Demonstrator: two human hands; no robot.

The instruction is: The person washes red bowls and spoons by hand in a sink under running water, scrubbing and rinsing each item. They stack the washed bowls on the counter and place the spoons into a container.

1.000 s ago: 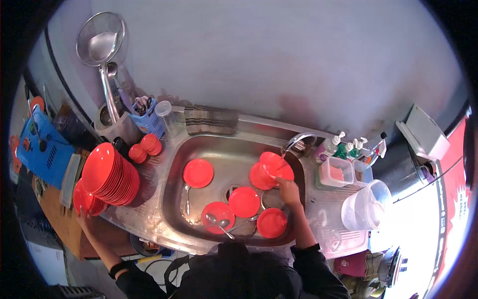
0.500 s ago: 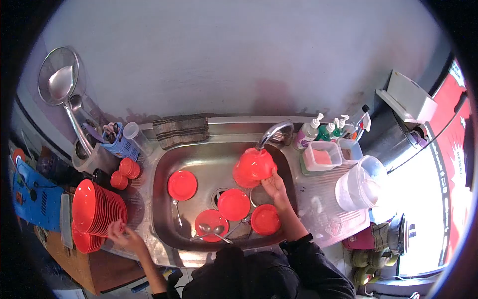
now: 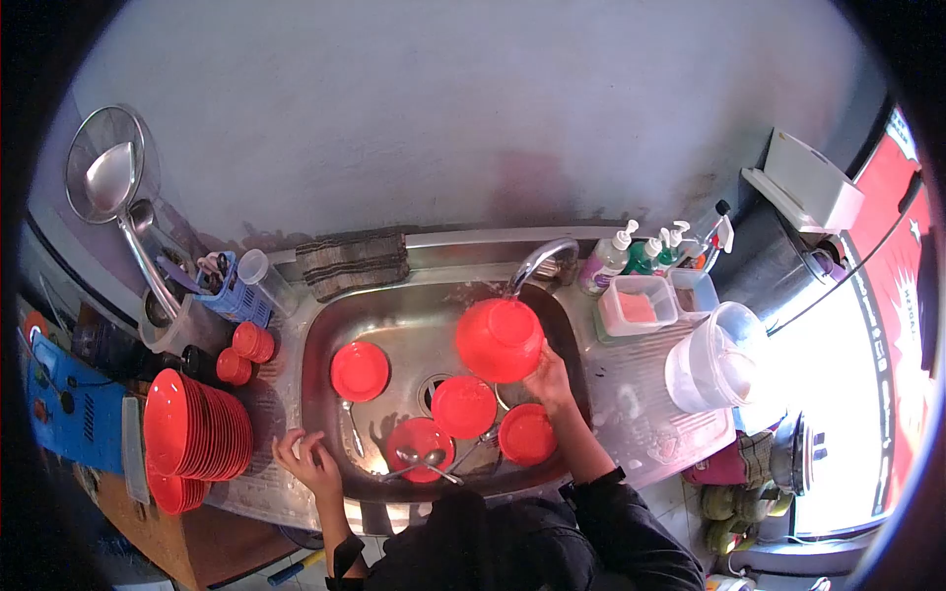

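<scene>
Under the faucet (image 3: 542,261), my right hand (image 3: 550,380) grips a red bowl (image 3: 499,340) by its right side, with its underside facing me. My left hand (image 3: 309,461) hovers over the sink's left front rim, fingers curved and apart, holding nothing. Left of that hand stands a tall leaning stack of red bowls (image 3: 202,426). In the steel sink (image 3: 394,305) lie a red dish (image 3: 360,371) at left, another red dish (image 3: 464,407) in the middle, a third (image 3: 526,434) at right, and a red dish (image 3: 406,433) with spoons (image 3: 434,458) across it.
Small red cups (image 3: 253,342) and a blue basket (image 3: 242,295) of utensils stand at left. A striped cloth (image 3: 352,264) lies on the back ledge. To the right are pump bottles (image 3: 604,261), a container with a sponge (image 3: 637,305) and a clear bucket (image 3: 705,364).
My left hand has moved right, away from the bowl stack to the sink's edge. The bowl in my right hand has turned so its base faces me.
</scene>
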